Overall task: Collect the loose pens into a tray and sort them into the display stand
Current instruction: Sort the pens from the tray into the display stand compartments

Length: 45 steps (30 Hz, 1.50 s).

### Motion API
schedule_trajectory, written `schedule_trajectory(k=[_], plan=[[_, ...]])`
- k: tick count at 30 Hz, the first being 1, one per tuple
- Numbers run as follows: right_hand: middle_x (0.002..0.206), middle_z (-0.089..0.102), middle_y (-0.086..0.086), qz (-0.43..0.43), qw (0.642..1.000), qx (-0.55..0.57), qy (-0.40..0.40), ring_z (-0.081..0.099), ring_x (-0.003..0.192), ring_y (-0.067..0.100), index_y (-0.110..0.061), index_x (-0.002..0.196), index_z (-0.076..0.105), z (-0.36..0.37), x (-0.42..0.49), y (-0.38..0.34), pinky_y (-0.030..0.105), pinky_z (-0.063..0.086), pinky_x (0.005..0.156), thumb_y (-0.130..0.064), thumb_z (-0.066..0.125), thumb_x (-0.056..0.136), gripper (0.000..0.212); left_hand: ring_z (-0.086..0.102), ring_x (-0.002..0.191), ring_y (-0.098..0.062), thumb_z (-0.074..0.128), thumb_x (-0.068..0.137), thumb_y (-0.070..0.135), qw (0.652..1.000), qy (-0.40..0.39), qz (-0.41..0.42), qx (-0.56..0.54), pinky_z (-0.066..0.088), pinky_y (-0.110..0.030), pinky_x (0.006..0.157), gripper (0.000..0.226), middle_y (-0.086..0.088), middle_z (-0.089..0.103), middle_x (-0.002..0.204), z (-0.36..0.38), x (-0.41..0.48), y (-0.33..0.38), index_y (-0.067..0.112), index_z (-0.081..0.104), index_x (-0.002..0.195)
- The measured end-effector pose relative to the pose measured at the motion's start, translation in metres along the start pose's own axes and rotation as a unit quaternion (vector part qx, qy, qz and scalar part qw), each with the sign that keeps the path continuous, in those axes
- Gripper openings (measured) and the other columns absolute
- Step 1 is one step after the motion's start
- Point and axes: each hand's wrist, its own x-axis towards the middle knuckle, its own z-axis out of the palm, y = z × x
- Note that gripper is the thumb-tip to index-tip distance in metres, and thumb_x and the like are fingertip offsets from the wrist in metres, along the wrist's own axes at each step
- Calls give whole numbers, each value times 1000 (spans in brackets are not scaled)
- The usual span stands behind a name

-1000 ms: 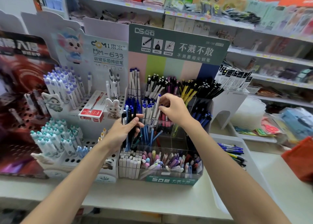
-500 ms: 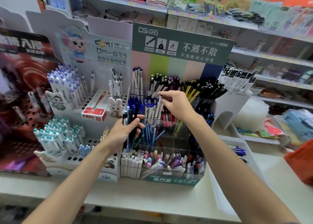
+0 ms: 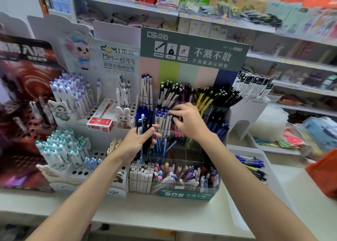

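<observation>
left hand (image 3: 135, 146): clenched around a bundle of pens (image 3: 144, 131), dark blue and black barrels, held upright just in front of the display stand (image 3: 184, 195), thumb across the front.

right hand (image 3: 189, 122): reaching in over the stand's middle tier, fingers curled. fingertips and thumb pinch the top of one pen (image 3: 168, 124) among the white-barrelled, blue-capped ones standing there. we cannot make out that pen's full length.

display stand: clear compartments in tiers under a green header card. back tier holds white, purple, yellow and black pens. the front trough holds pastel pens lying loose, beside a row of white boxes.

tray (image 3: 255, 151): white, on the worktop (image 3: 164, 215) just right of the stand, partly behind our right forearm. loose pens (image 3: 253, 165), blue, yellow and dark, lie in it.

left of the stand: white peg-hole rack (image 3: 94, 153) with purple-capped and teal-capped pens, and a red box (image 3: 102, 121) resting on it.
</observation>
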Motion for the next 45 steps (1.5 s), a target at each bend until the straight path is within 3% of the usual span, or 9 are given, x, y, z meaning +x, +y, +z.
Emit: schedule_trajectory(k=[9,14,17,23,35,38,39,41,45], plan=[[101,71,-5,96,938,333,-16,66,95,11,-20,125,66,-12,-7,-31,28,54,87,-25,70,90,35,71,77,-14,60,93,26,999,-34,10,30,55,-26,70,26,-8,77,99,24,5,12,9,69,110],[96,72,7,144,892,419,88,69,88,20,-11,114,68,-13,-10,-25,34,58,82,-10,71,88,25,73,98,-22,53,98,28,999,-35,-1,14,60,-32,79,31,-9,75,107,26,8,9,14,66,122],[92,66,-1,183,878,405,181,64,86,12,-15,114,65,-25,-9,-11,25,55,81,-10,67,91,23,71,102,-20,55,91,35,999,-3,13,33,59,-38,84,37,-7,75,110,13,7,2,20,66,123],[90,62,-4,176,897,324,244,59,83,4,-16,121,58,-34,-12,2,11,47,76,-14,66,93,30,37,54,-8,51,101,35,996,30,22,75,35,-21,53,33,5,46,61,9,11,-1,6,65,105],[99,63,2,171,905,262,289,61,84,13,-10,118,60,-91,-23,58,9,47,73,-7,65,92,27,30,48,-8,30,97,-2,997,-52,34,54,28,-20,45,19,-1,48,67,115,65,37,14,38,89],[96,63,-1,168,897,264,313,63,85,14,-13,117,58,-113,-23,77,14,50,75,-8,65,92,26,35,46,-8,31,97,-2,997,-43,36,55,32,-18,44,26,-10,53,76,137,80,39,5,6,101],[94,63,-4,163,893,265,326,64,84,14,-15,115,58,-119,-22,83,18,52,76,-8,64,92,25,36,46,-7,31,98,-1,996,-39,40,62,33,-18,43,22,-12,55,77,145,82,41,11,34,116],[90,63,-6,150,881,262,364,64,81,14,-13,113,58,-132,-18,93,21,53,76,-7,64,91,23,36,45,-7,32,99,-1,997,-16,34,65,33,-18,43,49,-12,61,77,157,88,42,-16,12,141],[92,63,-2,124,858,231,441,62,76,9,-6,113,59,-150,-8,113,13,49,75,-6,65,90,23,43,48,-6,37,105,4,998,-14,53,31,38,-19,47,9,-12,66,82,177,93,43,2,46,102]])
